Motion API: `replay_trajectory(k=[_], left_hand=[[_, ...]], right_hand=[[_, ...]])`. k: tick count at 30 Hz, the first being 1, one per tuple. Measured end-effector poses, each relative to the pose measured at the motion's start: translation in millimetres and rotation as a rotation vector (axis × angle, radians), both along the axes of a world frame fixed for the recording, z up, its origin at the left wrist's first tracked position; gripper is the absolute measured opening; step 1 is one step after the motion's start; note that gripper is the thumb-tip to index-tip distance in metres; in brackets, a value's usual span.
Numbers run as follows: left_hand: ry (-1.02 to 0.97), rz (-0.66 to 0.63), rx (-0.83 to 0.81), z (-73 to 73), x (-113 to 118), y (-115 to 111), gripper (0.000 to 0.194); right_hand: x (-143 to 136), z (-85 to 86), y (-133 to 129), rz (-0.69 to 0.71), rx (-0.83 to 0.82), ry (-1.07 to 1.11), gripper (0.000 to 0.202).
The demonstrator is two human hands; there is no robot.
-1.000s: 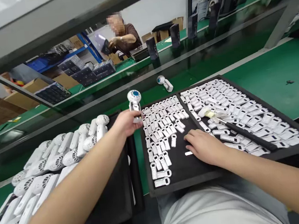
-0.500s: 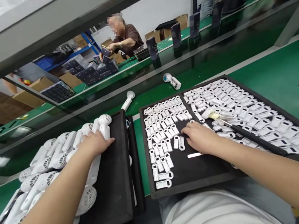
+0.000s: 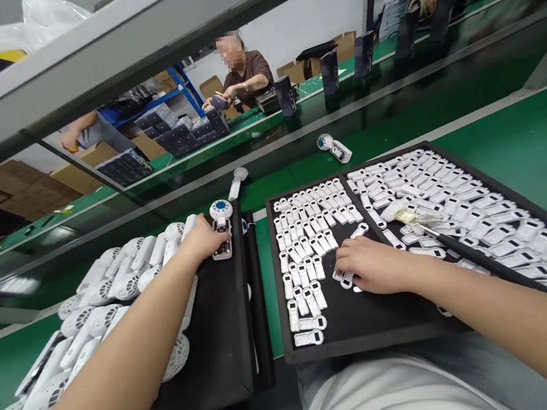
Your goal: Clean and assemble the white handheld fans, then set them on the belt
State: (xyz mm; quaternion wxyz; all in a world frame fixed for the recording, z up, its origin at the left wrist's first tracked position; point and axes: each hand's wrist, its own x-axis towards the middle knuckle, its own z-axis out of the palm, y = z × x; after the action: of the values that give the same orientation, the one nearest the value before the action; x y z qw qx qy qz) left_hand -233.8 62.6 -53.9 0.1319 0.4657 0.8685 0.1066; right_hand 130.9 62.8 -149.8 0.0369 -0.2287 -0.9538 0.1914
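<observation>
My left hand (image 3: 204, 239) is closed round a white handheld fan (image 3: 221, 229) at the right edge of the left black tray (image 3: 223, 336). The fan's blue-centred head faces up, and its handle shows bare inner parts. On the right black tray (image 3: 359, 321) my right hand (image 3: 369, 263) has its fingers bent down onto small white covers (image 3: 347, 281) with dark windows. The fingertips seem to pinch one cover, partly hidden under them. Several rows of white fans (image 3: 132, 277) fill the left tray, some behind my left forearm.
A black-handled tool (image 3: 482, 255) with a pale yellowish tip lies across the covers. Beyond the trays, another fan (image 3: 336, 148) and a white fan-shaped part (image 3: 238, 183) lie on the green bench. Dark boxes (image 3: 331, 73) stand on the far line, where a person (image 3: 251, 73) works.
My left hand has lifted and turned the fan, so its inner parts now face me. My right hand has come down onto the loose covers. The whole view has shifted slightly.
</observation>
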Motion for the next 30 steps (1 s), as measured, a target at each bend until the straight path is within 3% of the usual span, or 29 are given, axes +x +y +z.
replay_trajectory(k=[5, 10, 13, 15, 18, 21, 25, 30], left_hand=[[-0.339, 0.135, 0.112, -2.7, 1.6, 6.9, 0.026], [-0.653, 0.168, 0.358, 16.0, 33.0, -13.5, 0.035], [-0.875, 0.145, 0.383, 27.4, 63.1, -33.6, 0.04], [-1.084, 0.133, 0.37, 27.5, 85.6, -44.4, 0.043], [-1.398, 0.117, 0.304, 15.7, 119.6, -49.6, 0.056], [-1.55, 0.055, 0.179, -2.4, 147.9, -41.7, 0.067], [-1.537, -0.091, 0.137, -23.6, 168.1, -32.3, 0.075], [-1.461, -0.174, 0.232, -43.0, 170.7, -39.2, 0.085]], right_hand=[[1.9, -2.4, -0.3, 0.027, 0.032, 0.023, 0.032], [6.7, -9.2, -3.8, -0.046, 0.074, 0.029, 0.021], [9.4, -13.0, -8.4, -0.165, 0.084, 0.007, 0.023], [10.6, -13.8, -11.5, -0.229, 0.07, -0.007, 0.023], [10.0, -12.0, -14.0, -0.255, -0.001, -0.008, 0.015], [5.4, -9.5, -13.6, -0.254, -0.112, 0.025, 0.017], [-1.0, -8.9, -13.1, -0.312, -0.309, 0.155, 0.028], [-4.3, -8.0, -17.5, -0.636, -0.723, 0.473, 0.029]])
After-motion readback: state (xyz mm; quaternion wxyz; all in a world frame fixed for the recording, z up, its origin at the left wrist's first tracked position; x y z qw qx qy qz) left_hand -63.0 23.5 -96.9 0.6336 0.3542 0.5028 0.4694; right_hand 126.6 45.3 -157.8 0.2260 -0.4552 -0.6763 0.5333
